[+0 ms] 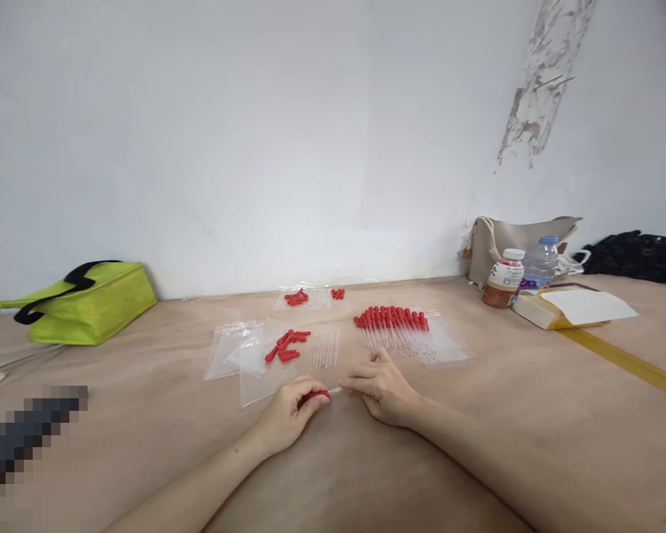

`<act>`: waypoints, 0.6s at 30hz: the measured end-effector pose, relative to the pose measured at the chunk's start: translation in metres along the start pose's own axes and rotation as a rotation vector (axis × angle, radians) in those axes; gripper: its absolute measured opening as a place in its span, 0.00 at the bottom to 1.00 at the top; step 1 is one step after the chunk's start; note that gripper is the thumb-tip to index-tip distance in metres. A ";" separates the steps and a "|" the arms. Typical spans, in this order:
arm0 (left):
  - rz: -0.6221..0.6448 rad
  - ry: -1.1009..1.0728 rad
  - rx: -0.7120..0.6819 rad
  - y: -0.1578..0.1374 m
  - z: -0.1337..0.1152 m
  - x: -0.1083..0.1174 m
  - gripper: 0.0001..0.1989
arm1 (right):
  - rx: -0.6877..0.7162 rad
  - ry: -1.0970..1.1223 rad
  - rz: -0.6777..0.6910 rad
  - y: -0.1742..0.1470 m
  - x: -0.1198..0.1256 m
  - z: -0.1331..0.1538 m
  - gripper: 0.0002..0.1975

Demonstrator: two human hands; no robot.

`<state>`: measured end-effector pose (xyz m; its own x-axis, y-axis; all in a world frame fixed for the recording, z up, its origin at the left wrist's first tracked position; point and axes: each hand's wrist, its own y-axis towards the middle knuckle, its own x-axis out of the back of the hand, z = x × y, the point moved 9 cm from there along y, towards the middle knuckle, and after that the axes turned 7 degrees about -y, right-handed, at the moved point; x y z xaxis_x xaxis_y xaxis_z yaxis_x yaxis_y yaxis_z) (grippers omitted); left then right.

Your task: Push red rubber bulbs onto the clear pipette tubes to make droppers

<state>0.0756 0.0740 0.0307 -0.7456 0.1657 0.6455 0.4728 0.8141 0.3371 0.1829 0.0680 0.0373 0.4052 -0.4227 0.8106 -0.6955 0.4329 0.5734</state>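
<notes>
My left hand (287, 416) is closed around a red rubber dropper bulb (316, 396), much of it hidden by the fingers. A thin clear dropper tube (334, 390) spans the gap from the bulb to my right hand (384, 391), whose fingers pinch its other end. Whether the tube sits inside the bulb I cannot tell. Beyond my hands lie loose red bulbs (288, 346) and a row of clear tubes (325, 349). Several red-topped droppers (391, 318) lie side by side past my right hand, partly on a clear plastic bag (448, 344).
Clear bags (230, 352) lie left of the loose bulbs. Against the wall are more red bulbs (297, 297) on plastic. A lime-green bag (97, 303) stands left. On the right are a brown-drink bottle (504, 280), a clear bottle (542, 263), a grey bag (491, 248) and a paper-topped box (574, 305).
</notes>
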 end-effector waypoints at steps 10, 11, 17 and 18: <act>0.019 0.104 -0.030 -0.002 -0.003 -0.004 0.08 | -0.027 -0.049 -0.019 0.000 0.001 0.012 0.10; 0.026 0.108 -0.042 -0.003 -0.004 -0.005 0.08 | -0.040 -0.029 -0.016 0.001 0.001 0.013 0.09; 0.058 0.126 -0.106 -0.005 -0.012 -0.007 0.10 | -0.096 0.046 0.031 0.002 -0.001 0.015 0.08; 0.058 0.123 -0.116 -0.004 -0.013 -0.006 0.10 | -0.102 0.044 0.034 0.003 0.000 0.014 0.08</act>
<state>0.0843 0.0627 0.0343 -0.6555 0.1351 0.7430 0.5699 0.7340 0.3694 0.1726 0.0576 0.0371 0.4098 -0.3724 0.8327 -0.6461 0.5259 0.5532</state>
